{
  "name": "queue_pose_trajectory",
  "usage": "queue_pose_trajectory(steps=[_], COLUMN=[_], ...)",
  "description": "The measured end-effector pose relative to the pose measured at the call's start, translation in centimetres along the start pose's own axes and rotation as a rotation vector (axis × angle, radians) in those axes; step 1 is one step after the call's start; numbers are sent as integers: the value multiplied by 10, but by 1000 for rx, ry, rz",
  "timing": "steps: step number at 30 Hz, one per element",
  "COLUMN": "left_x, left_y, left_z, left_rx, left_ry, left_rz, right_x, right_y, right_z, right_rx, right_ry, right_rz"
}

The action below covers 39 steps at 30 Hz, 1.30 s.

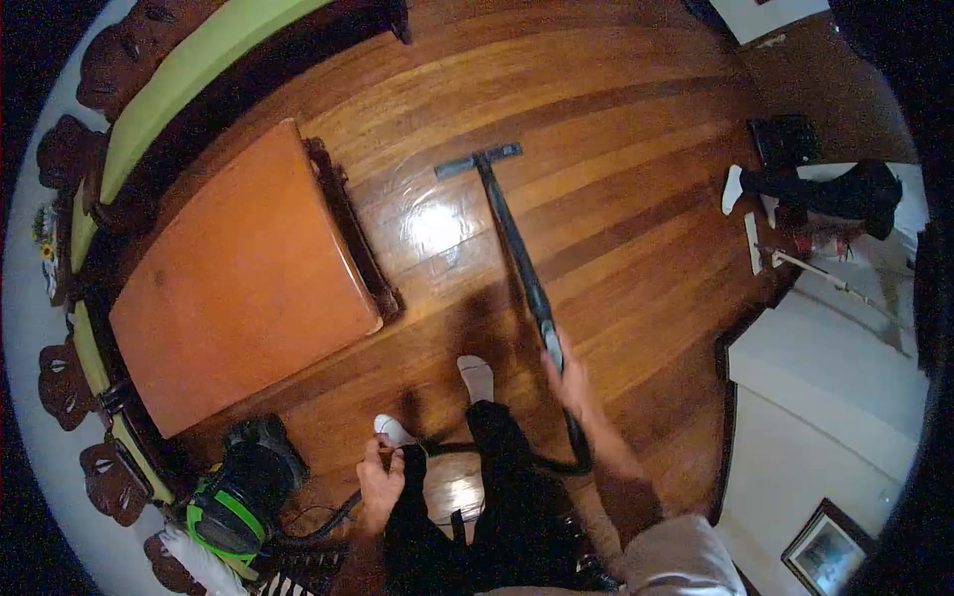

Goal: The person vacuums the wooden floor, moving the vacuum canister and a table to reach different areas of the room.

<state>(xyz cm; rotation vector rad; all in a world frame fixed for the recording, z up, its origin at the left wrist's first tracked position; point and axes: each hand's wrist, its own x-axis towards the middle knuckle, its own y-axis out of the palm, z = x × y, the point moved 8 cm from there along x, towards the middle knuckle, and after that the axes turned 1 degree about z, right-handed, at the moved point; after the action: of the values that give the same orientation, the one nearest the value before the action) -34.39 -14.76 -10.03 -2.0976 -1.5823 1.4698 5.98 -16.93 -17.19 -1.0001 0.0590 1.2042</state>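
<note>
The right hand (568, 372) was closed around the upper end of the vacuum wand (517, 248), gripping it where the rigid tube met the flexible hose (556, 462). The wand ran from that hand away from the person, across the wooden floor (616, 149), and ended at the floor nozzle (478, 160). The nozzle lay flat on the boards, beyond the far corner of the coffee table (238, 278) and apart from it.

The left hand (381, 484) was closed on the hose, holding it near the person's left leg. From that hand the hose continued down to the vacuum canister (243, 492), a black unit with green trim. The canister stood on the floor just beside the near corner of the coffee table.

The person's feet, in white socks (477, 372), stood on the floor between the coffee table and the right hand. A bright reflection showed on the boards between the coffee table and the wand.

A green-cushioned sofa (189, 70) with a carved dark frame curved around the far side of the coffee table. Well apart from the coffee table, at the opposite edge of the floor, another person's leg (805, 189) in a dark trouser and a white sock was visible.
</note>
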Motion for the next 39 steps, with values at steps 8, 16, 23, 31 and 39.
queue_pose_trajectory(steps=[8, 16, 23, 31, 39], left_x=[3, 75, 157, 161, 225], left_y=[4, -36, -66, -28, 125], left_z=[96, 12, -100, -102, -251], left_rx=[-1088, -166, -2, -141, -234], left_ry=[-295, -81, 165, 123, 189], left_rz=[-59, -74, -88, -29, 277], right_x=[-7, 122, 227, 338, 275], right_y=[-33, -65, -48, -50, 1], right_z=[1, 66, 111, 218, 241], right_rx=[-86, -186, -47, -46, 48], right_ry=[58, 19, -87, -134, -359], right_rz=[-4, -10, -73, -43, -161])
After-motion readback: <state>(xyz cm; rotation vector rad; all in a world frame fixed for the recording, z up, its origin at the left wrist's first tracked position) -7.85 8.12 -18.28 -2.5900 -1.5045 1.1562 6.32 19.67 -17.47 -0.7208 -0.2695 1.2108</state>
